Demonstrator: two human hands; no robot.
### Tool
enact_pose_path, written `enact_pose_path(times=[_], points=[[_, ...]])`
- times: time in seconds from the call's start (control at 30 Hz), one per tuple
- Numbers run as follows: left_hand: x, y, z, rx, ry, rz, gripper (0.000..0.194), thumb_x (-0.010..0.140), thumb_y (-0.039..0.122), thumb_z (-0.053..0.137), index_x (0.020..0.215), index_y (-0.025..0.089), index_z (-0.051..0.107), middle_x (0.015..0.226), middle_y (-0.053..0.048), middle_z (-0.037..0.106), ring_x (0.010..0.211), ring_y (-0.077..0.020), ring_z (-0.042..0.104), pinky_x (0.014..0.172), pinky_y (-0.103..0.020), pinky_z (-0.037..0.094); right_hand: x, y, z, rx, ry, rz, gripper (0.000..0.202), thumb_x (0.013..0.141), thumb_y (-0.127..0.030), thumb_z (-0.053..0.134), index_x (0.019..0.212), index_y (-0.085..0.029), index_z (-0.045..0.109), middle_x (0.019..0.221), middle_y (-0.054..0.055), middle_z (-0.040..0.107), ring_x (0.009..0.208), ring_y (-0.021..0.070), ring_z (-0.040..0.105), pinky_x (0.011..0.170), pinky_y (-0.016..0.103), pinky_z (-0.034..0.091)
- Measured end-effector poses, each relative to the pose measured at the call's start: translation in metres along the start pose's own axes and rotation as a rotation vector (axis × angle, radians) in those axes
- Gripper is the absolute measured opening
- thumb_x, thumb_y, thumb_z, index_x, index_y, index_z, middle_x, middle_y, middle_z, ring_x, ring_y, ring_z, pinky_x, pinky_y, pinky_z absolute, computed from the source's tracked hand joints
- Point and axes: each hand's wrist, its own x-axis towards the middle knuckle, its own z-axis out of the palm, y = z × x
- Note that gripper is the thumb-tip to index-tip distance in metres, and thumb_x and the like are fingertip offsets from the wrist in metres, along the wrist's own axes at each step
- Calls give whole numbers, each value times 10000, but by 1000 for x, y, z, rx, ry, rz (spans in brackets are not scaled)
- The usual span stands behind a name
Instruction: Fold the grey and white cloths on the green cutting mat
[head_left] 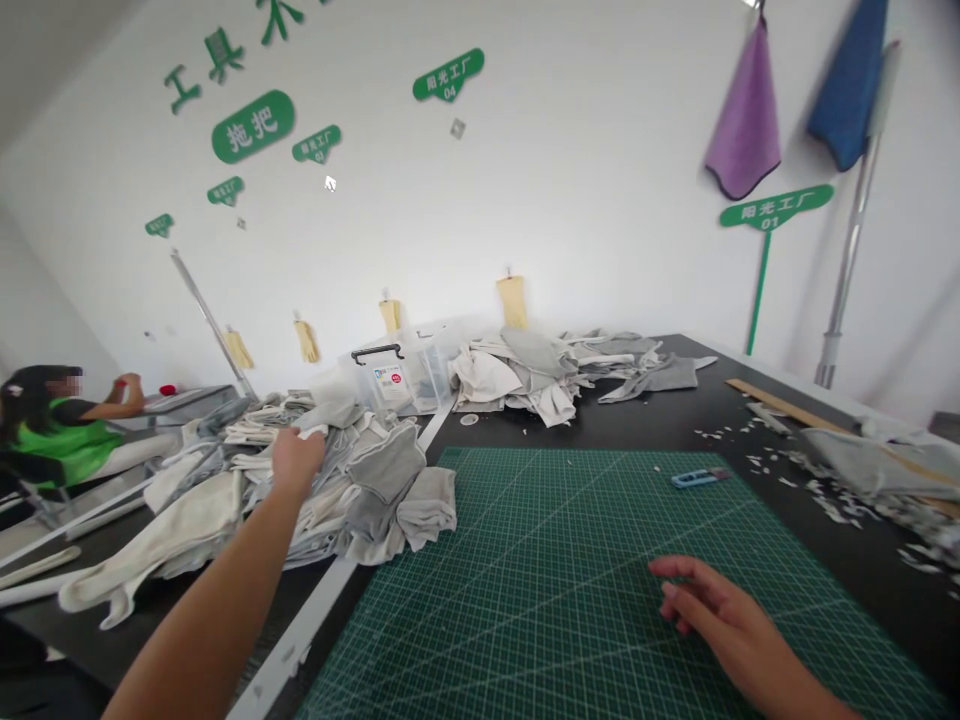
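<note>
My left hand (296, 462) reaches into a heap of grey and white fabric pieces (386, 465) at the left. Its fingers are closed, and a bit of white cloth (313, 432) shows at the fingertips. Over the green cutting mat (540, 560) hovers my right hand (724, 620), holding nothing, its fingers loosely bent and apart. A blue utility knife (700, 478) lies near the mat's far right corner, beyond my right hand.
Behind the mat are a second fabric pile (521, 370) and a clear plastic box (397, 375). Fabric scraps (832, 495) and a wooden strip (780, 405) lie at the right. A person in a green vest (71, 445) sits far left. Cloths (746, 115) hang on the wall.
</note>
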Motion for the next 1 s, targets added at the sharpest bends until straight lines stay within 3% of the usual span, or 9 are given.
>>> enact_pose_path(times=[0.07, 0.13, 0.2, 0.27, 0.37, 0.47, 0.6, 0.83, 1.0], points=[[-29, -4, 4, 85, 45, 150, 480, 776, 336, 484, 1161, 49, 473, 1133, -211, 539, 1122, -324, 474, 939, -480, 368, 0, -1, 1, 2, 6, -5, 367, 827, -468, 462, 1058, -186, 503, 774, 39, 597, 736, 180, 563, 682, 317, 467], [-67, -2, 9, 170, 34, 425, 467, 826, 362, 429, 1214, 103, 451, 1235, -176, 488, 1206, -284, 406, 996, -439, 327, -1, 0, 1, 3, 12, -13, 357, 830, -459, 465, 1057, -186, 501, 779, 38, 597, 737, 178, 562, 680, 315, 466], [-112, 6, 18, 245, -111, 668, 474, 844, 404, 413, 1244, 154, 449, 1324, -152, 428, 1253, -267, 357, 1030, -439, 281, -1, 1, 1, 0, 6, -18, 350, 835, -452, 466, 1061, -186, 497, 774, 33, 595, 730, 174, 560, 679, 314, 465], [-155, 15, 28, 337, -280, 893, 610, 796, 516, 466, 1316, 205, 398, 1420, -128, 322, 1320, -303, 238, 1068, -512, 157, -1, 2, 1, 0, -3, -25, 341, 840, -443, 468, 1064, -187, 494, 770, 28, 592, 722, 169, 557, 684, 314, 465], [-195, 23, 43, 421, -406, 1021, 641, 793, 548, 452, 1360, 267, 348, 1472, -84, 235, 1352, -328, 132, 1046, -592, 67, -2, 4, 0, 13, -2, -46, 326, 841, -432, 475, 1058, -189, 496, 805, 32, 593, 736, 167, 559, 682, 312, 468], [-193, 22, 56, 503, -374, 930, 518, 849, 425, 413, 1347, 287, 375, 1468, -76, 249, 1358, -327, 102, 1022, -626, 32, -2, 4, 0, 8, -5, -48, 318, 847, -426, 470, 1062, -192, 493, 814, 31, 593, 748, 165, 562, 682, 307, 468], [-165, 15, 69, 589, -356, 859, 489, 838, 337, 441, 1323, 279, 414, 1444, -93, 298, 1353, -344, 94, 1004, -646, 3, -2, 2, 0, -6, -1, -18, 320, 842, -426, 477, 1062, -193, 496, 796, 27, 596, 735, 161, 563, 685, 301, 470], [-145, 4, 91, 633, -318, 785, 422, 845, 267, 394, 1254, 227, 488, 1421, -132, 318, 1313, -372, 172, 979, -661, 28, -3, -6, 3, -1, 30, -20, 322, 822, -423, 498, 1035, -182, 528, 779, 36, 612, 711, 164, 570, 672, 309, 478], [-137, 2, 94, 618, -361, 746, 429, 843, 254, 390, 1261, 219, 482, 1410, -149, 326, 1301, -373, 189, 984, -647, 34, -4, -11, 4, 5, 34, -24, 316, 815, -417, 510, 1019, -177, 543, 797, 42, 616, 722, 165, 580, 673, 309, 485]])
